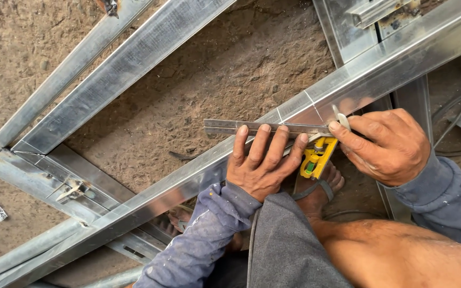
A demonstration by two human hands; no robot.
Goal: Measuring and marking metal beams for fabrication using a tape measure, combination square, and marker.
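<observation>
Marking a cut line on the long silvery galvanized steel channel (pixel 348 88) with a square

Left hand (pixel 262 162) lies flat, fingers together, pressing the grey steel ruler blade (pixel 252 127) of the combination square against the channel's near edge; its yellow plastic head (pixel 316 157) hangs just below the channel. Right hand (pixel 388 144) has thumb and forefinger pinched on a small whitish marker (pixel 341 120) at the blade's right end, touching the metal. Two scribed lines already cross the channel nearby. Step looks like scribing; judging by this, blade must sit firm, marker drawn along its edge. Sandalled foot (pixel 318 186) on dirt ground (pixel 230 64) beneath
</observation>
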